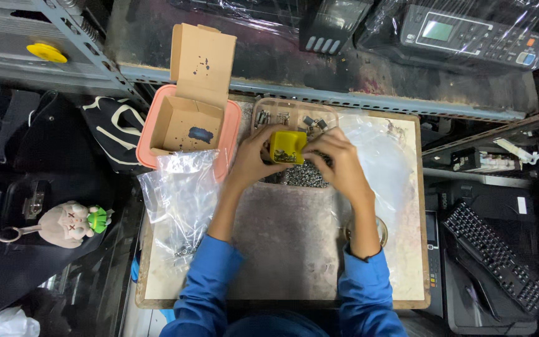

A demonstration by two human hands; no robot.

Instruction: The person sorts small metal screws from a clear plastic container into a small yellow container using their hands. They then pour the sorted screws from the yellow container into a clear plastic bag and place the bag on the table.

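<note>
My left hand (pixel 252 159) and right hand (pixel 339 163) cover most of the yellow cup (pixel 287 147), and the small metal bits inside it are too tiny for me to tell apart. The clear tray (pixel 268 111) is partly behind my hands. My sleeves run off the bottom edge, the keyboard (pixel 497 254) off the right.

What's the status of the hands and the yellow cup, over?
Left hand and right hand both grip yellow cup. Cup holds small screws, above clear tray. Nothing blocking.
</note>
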